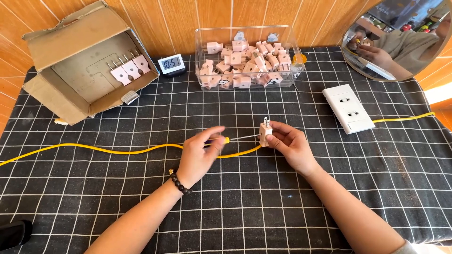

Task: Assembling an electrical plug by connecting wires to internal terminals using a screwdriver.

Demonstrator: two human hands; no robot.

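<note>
Gripping a small pink plug [265,132] between thumb and fingers, the right hand [289,143] holds it just above the table [235,202], with the two metal prongs pointing up. The left hand [200,155] is clenched around a screwdriver [233,138] with a yellow handle, and its thin shaft runs sideways to the right until the tip meets the side of the plug. A dark bead bracelet [180,183] sits on the left wrist.

A yellow cable [94,149] lies across the black cloth with white grid lines that covers the table. It comes in from the left edge, passes under the left hand and ends at the plug. Another stretch of yellow cable shows at the far right, beside a white wall socket plate [347,108] that lies flat on the cloth, well apart from both hands.

At the back of the table, a clear plastic box [201,56] is heaped with more pink plugs. To its left stands a small digital clock [171,64], and beyond that an open cardboard box [70,61] lies on its side, with three pink plugs lined up inside and a small white part near its opening. A round mirror [400,37] leans against the wooden wall at the upper right and reflects a person's hands. A dark object [14,234] shows at the lower left edge; what it is cannot be made out.
</note>
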